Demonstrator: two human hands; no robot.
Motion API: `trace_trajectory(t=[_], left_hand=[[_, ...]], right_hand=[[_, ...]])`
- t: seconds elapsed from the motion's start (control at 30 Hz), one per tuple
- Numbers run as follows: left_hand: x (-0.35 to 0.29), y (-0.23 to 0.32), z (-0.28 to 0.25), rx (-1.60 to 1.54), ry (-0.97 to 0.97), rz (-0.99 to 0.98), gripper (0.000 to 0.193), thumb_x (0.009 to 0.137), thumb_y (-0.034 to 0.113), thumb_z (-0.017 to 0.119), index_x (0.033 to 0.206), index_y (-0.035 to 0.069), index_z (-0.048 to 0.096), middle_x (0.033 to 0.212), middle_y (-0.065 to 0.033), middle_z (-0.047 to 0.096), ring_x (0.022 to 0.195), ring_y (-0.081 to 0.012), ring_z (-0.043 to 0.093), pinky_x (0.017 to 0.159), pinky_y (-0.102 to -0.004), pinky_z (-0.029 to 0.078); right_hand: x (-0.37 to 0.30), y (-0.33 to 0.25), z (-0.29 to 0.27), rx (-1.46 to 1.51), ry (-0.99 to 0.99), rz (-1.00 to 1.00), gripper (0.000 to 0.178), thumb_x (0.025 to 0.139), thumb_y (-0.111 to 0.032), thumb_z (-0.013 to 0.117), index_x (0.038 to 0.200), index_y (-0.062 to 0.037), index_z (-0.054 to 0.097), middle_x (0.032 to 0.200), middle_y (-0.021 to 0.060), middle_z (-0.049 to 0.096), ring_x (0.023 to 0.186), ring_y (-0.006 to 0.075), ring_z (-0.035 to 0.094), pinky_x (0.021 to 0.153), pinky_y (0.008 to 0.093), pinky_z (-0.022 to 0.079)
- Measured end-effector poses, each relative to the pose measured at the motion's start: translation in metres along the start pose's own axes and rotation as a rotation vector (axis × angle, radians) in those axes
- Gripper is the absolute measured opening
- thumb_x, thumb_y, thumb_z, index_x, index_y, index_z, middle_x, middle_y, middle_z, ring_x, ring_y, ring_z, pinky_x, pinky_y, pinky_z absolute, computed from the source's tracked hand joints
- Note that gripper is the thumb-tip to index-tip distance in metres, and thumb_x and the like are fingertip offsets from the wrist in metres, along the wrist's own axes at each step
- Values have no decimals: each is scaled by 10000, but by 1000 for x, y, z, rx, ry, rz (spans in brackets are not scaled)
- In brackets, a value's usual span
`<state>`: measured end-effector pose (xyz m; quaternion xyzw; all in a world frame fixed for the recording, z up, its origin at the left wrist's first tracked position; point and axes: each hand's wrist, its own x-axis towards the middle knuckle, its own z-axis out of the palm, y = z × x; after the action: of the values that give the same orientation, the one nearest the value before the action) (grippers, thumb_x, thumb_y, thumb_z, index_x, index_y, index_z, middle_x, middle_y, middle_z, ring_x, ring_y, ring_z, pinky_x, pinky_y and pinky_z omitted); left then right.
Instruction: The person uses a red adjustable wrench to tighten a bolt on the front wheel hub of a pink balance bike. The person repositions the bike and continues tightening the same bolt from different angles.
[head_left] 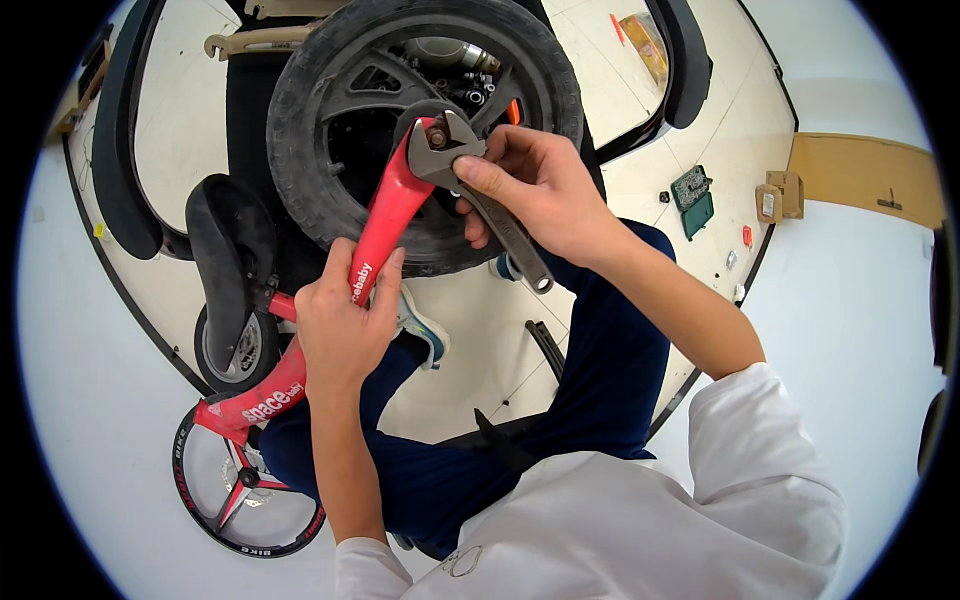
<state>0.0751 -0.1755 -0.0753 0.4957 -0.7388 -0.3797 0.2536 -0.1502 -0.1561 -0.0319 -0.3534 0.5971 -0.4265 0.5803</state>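
Note:
My left hand (347, 318) is wrapped round a red tube of a small bicycle frame (380, 228). In my right hand (540, 195) is a dark adjustable wrench (505, 232), its handle slanting down to the right. The wrench's jaws sit around a rusty axle nut (437, 137) at the upper end of the red tube. Behind them stands a black spoked wheel with a chunky tyre (300, 150). Whether the jaws grip the nut tightly, I cannot tell.
A black saddle (222, 262) and a smaller wheel (238, 352) are at the left. Below them lies a wheel with red-and-white spokes (247, 478). A green tool case (697, 215) lies open on the floor at the right, near cardboard boxes (780, 195). A tan wrench (255, 42) rests behind the tyre.

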Motion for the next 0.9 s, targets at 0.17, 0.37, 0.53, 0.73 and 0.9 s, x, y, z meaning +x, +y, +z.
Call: trace_trajectory(t=[0.17,0.37,0.53,0.73,0.9], left_hand=[[1,0,0,-13,9,3,322,902,227,736,781,34,507,521,-107,508,417,-252,553,451,-324,408],[-1,3,-1,-10,1,-2,308,892,212,744,791,34,514,539,-115,530,434,-260,572,455,-327,414],[-4,1,0,-2,-4,5,303,889,212,746,798,33,519,543,-121,533,445,-261,580,464,-329,419],[-2,3,-1,-6,-16,-11,305,895,212,742,794,29,520,533,-120,515,435,-256,565,461,-330,412],[0,5,-1,-5,-7,-1,312,899,213,739,786,25,518,523,-112,500,421,-253,547,455,-328,402]], right_hand=[[-3,-1,8,85,52,33,269,973,-196,668,922,50,572,775,143,673,617,164,687,580,289,592],[-8,10,17,106,80,-42,270,967,-191,679,935,52,566,791,149,674,636,167,694,581,282,589],[-14,12,26,290,96,14,195,990,-131,629,1034,47,562,853,147,689,710,157,680,650,299,575],[-24,23,31,366,162,-3,229,1000,-116,603,1133,58,539,881,155,700,706,131,640,648,281,527],[-38,33,25,286,122,62,272,1022,-193,581,1155,40,535,869,152,684,664,123,583,601,268,472]])
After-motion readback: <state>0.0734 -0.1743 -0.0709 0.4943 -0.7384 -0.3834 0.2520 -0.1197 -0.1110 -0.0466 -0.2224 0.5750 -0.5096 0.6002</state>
